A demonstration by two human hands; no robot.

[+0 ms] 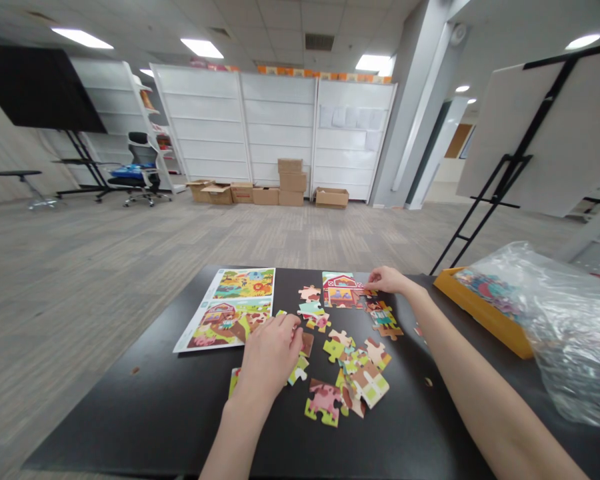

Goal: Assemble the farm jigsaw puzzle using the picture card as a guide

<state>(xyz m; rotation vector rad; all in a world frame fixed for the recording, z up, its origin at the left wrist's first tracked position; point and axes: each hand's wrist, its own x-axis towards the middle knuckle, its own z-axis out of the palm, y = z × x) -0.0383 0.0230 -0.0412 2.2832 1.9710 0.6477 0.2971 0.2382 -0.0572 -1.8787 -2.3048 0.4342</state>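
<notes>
Our right hand [384, 280], fingers nearly together, is at the right end of the far barn section [341, 289] on the desk [150, 413], closer than our curled left hand [274, 343]; what either holds we cannot tell

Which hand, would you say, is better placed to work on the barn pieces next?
Probably the right: the right hand is at the right edge of the barn pieces, while the left hand is lower in view, by the printed sheet.

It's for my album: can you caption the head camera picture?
Right hand at the red barn section, left hand near loose jigsaw pieces on a black table.
</notes>
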